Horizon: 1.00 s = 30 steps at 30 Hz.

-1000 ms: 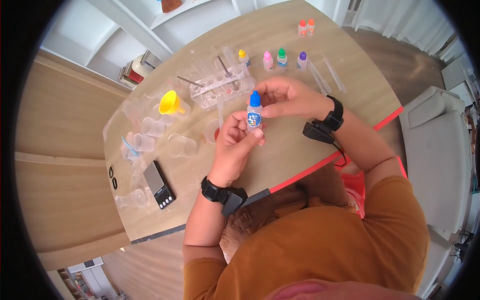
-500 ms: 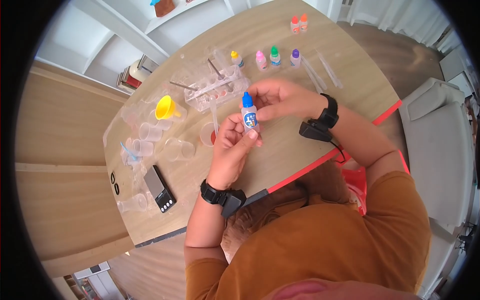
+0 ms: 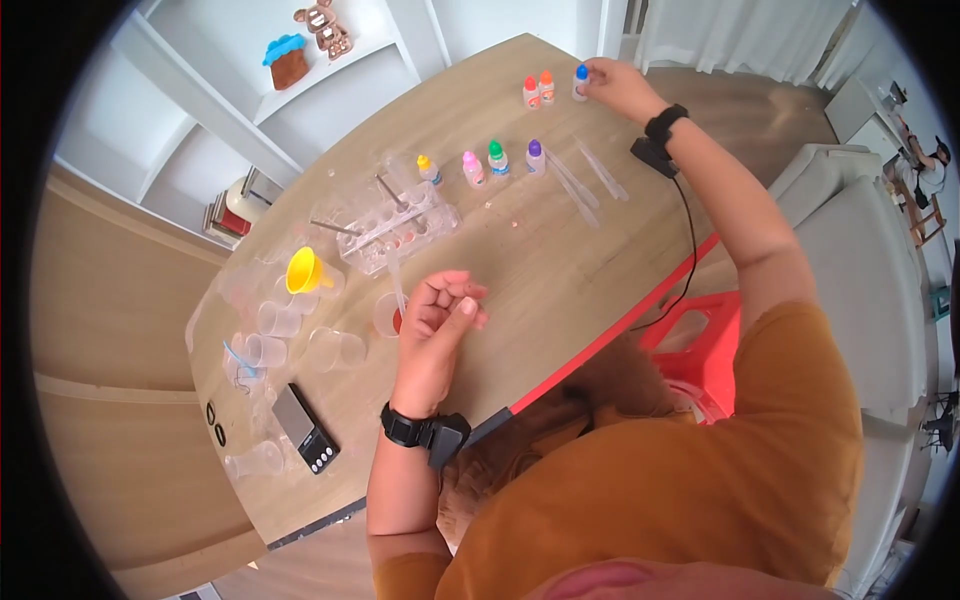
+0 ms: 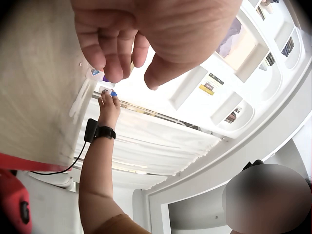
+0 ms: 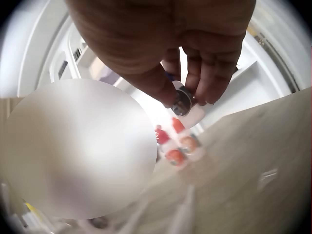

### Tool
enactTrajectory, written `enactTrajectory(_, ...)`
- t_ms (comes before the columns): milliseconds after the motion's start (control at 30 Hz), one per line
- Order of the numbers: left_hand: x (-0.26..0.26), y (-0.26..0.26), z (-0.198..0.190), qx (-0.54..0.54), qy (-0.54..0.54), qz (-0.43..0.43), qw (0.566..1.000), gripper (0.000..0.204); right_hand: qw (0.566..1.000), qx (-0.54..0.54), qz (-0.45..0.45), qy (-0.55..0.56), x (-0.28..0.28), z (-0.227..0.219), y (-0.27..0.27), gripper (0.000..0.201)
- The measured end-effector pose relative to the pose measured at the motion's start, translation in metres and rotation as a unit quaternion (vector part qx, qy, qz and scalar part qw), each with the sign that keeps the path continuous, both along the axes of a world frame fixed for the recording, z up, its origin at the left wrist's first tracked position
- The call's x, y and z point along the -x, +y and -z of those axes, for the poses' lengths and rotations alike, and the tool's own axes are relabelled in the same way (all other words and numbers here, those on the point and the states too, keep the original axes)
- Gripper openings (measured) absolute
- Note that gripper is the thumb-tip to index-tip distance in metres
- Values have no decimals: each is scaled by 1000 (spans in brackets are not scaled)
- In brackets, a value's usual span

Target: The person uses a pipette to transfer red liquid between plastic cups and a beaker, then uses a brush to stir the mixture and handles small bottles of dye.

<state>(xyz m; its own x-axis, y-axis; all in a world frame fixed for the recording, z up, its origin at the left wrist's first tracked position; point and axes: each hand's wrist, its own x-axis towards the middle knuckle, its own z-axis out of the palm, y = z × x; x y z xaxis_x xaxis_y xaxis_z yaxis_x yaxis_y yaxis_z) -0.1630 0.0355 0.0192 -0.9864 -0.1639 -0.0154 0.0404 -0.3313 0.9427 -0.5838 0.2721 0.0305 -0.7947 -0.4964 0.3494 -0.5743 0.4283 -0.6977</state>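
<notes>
My right hand (image 3: 622, 90) reaches out to the far right of the table and pinches a small dropper bottle (image 3: 580, 84) with a blue cap. In the right wrist view the bottle (image 5: 194, 115) stands out between thumb and fingers, close over the tabletop. Just left of it are a red-capped bottle (image 3: 531, 96) and an orange-capped bottle (image 3: 547, 91). My left hand (image 3: 437, 335) hovers over the front of the table with loosely bent fingers and nothing in them. Beside it is a clear cup (image 3: 386, 315) with something red inside and a plastic dropper leaning in it.
A clear test tube rack (image 3: 405, 238) stands mid-table. Yellow, pink, green and purple-capped bottles (image 3: 535, 158) line up behind, near thin plastic droppers (image 3: 572, 188). On the left are a yellow funnel (image 3: 303, 270), several clear cups (image 3: 280, 319) and a black scale (image 3: 305, 428).
The right hand has carried the blue-capped bottle from in front of the body to the far right of the table. The left hand has let go of it and stayed near the front.
</notes>
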Motion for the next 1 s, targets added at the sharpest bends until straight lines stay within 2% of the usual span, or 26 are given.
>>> enactTrajectory(33, 1, 0, 1, 4, -3, 5, 1000, 33, 998, -53, 34, 32, 8, 5, 1, 39)
enactTrajectory(133, 2, -1, 2, 17, -6, 16, 1000, 32, 993, -103, 15, 62, 30, 21, -8, 38)
enactTrajectory(367, 1, 0, 2, 23, -9, 25, 999, 32, 996, -77, 12, 47, 37, 32, -23, 33)
enactTrajectory(567, 0, 0, 2, 24, 3, 45, 999, 33, 996, -81, -9, 38, 45, 38, -26, 42)
enactTrajectory(667, -1, 0, 1, 27, 2, 49, 998, 33, 998, -44, -7, 49, 40, 40, -21, 48)
enactTrajectory(733, -1, -1, 1, 27, 2, 52, 998, 34, 994, 15, 56, 89, 15, 23, -12, 50)
enactTrajectory(767, -1, -1, 0, 25, 2, 49, 998, 34, 995, 14, 53, 89, -1, 14, -11, 50)
enactTrajectory(833, -2, 0, -2, 9, -1, 58, 998, 32, 997, -2, -71, 20, -43, -2, -10, 56)
enactTrajectory(867, -2, 1, -2, 9, -2, 58, 998, 32, 997, -2, -71, 18, -68, -4, -11, 56)
enactTrajectory(933, -2, 3, -2, 10, -1, 65, 998, 32, 989, -47, -132, 43, -111, -6, -17, 60)
enactTrajectory(1000, -2, 2, -2, 17, 0, 73, 997, 32, 987, -60, -142, 48, -120, 5, -23, 61)
